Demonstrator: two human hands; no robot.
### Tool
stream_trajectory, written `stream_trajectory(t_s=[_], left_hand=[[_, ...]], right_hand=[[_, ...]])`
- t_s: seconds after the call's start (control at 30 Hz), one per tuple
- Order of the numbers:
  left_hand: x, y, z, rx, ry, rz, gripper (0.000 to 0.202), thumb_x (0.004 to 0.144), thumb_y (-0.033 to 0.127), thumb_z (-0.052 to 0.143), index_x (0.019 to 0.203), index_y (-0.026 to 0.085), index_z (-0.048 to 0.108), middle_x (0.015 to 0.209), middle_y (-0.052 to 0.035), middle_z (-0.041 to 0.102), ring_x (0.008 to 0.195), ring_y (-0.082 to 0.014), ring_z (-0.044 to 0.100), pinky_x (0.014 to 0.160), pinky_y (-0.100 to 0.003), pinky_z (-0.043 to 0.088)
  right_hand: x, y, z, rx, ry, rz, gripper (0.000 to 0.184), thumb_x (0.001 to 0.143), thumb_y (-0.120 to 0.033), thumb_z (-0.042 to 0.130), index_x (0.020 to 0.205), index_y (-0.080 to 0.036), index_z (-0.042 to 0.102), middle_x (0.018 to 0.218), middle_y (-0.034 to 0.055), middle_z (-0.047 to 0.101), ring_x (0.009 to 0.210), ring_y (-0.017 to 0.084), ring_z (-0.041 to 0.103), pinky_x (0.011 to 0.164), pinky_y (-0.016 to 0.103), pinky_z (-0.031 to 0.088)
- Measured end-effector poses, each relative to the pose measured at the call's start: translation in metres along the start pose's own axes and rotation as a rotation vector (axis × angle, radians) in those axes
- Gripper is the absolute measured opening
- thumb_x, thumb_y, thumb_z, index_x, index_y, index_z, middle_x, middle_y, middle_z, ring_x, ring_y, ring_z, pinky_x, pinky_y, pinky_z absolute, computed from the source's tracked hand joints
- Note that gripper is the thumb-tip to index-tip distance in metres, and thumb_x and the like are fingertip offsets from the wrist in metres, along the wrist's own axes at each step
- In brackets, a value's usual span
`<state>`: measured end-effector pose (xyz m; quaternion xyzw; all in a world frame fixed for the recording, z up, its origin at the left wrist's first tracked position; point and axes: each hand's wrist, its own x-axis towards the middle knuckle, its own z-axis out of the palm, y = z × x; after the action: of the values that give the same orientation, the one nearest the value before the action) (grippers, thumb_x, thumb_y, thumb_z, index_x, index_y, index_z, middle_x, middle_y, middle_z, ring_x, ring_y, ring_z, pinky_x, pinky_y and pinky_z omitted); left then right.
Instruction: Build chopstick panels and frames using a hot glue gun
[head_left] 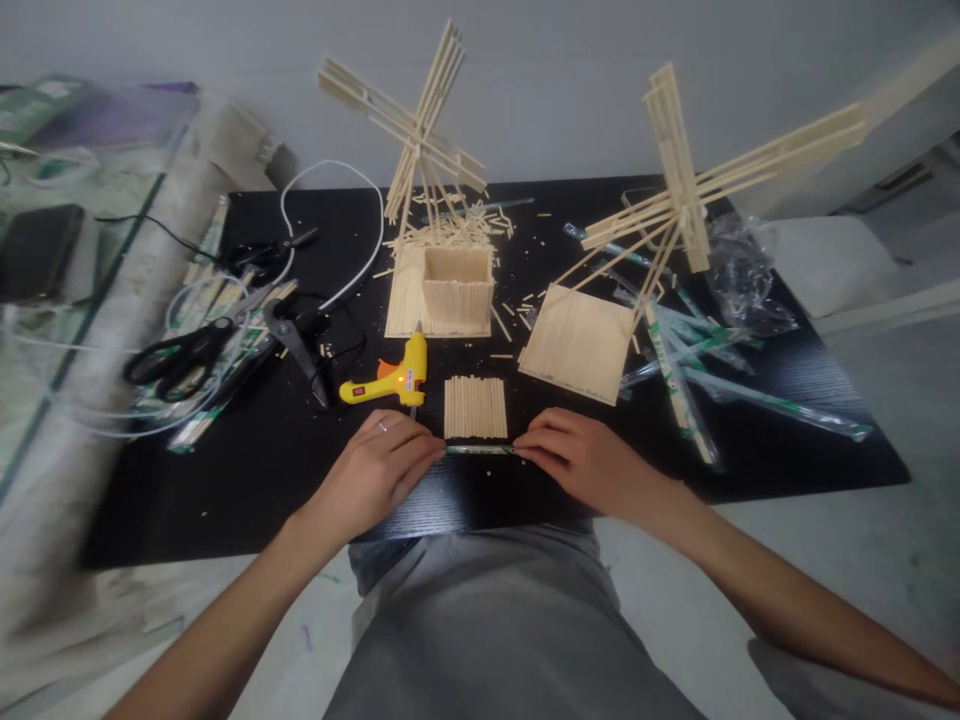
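My left hand and my right hand each pinch one end of a thin green-wrapped stick lying along the near edge of the black table. Just beyond the stick lies a small flat panel of cut sticks. A yellow glue gun rests to the left of that panel. A ring shows on a left finger.
Two stick windmill models stand further back, one on a base with a small box, one on a flat square base. Black scissors and white cable lie left; wrapped chopsticks and plastic wrappers lie right.
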<state>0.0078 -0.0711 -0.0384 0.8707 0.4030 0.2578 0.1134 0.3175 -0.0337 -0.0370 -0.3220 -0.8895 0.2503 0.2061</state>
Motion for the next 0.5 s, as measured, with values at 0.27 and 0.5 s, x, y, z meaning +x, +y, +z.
stream_trajectory(t_s=[0.27,0.5], left_hand=[[0.002,-0.002,-0.001,0.041,0.034,-0.041,0.018,0.097,0.018,0.069,0.113,0.024,0.074,0.12,-0.0056,0.075,0.115,-0.0244,0.069,0.11,-0.05,0.048],[0.001,-0.002,-0.003,0.02,-0.037,0.063,0.018,0.097,0.016,0.069,0.111,0.024,0.076,0.124,-0.0051,0.075,0.12,-0.0232,0.068,0.116,-0.05,0.047]], right_hand=[[0.013,0.004,0.002,-0.073,0.074,-0.03,0.013,0.101,-0.027,0.069,0.109,-0.02,0.077,0.1,0.0074,0.074,0.094,0.023,0.067,0.087,0.043,0.06],[0.018,0.005,0.004,-0.046,0.046,-0.108,0.014,0.098,-0.025,0.072,0.11,-0.017,0.074,0.114,0.0104,0.073,0.108,0.026,0.065,0.097,0.048,0.059]])
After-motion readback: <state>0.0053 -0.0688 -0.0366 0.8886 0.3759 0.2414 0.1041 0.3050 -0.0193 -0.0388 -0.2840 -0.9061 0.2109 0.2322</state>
